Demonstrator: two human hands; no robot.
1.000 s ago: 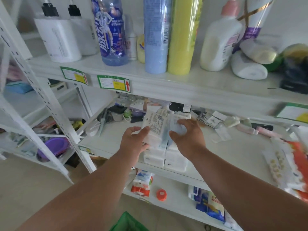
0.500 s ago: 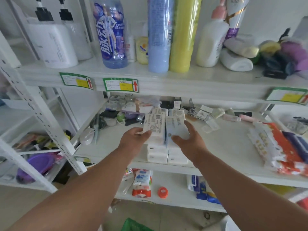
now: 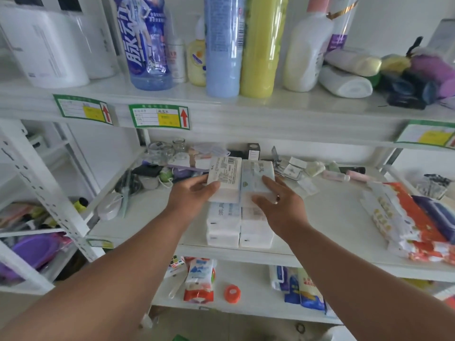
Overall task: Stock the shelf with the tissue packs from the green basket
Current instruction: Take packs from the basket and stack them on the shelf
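Hands (image 3: 194,194) now rest on stacked tissue packs (image 3: 225,178) (previously lifted).

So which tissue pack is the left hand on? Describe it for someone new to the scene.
On the middle shelf, two stacks of white tissue packs stand side by side. It is the top pack of the left stack, held by the left hand. Its barcode label faces up; its right neighbour shows pale blue.

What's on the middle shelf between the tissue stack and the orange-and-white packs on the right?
Bare white shelf between the tissue stack and orange-and-white packs, in the head view.

White tissue packs (image 3: 224,179), blue+yellow cans (image 3: 222,45).
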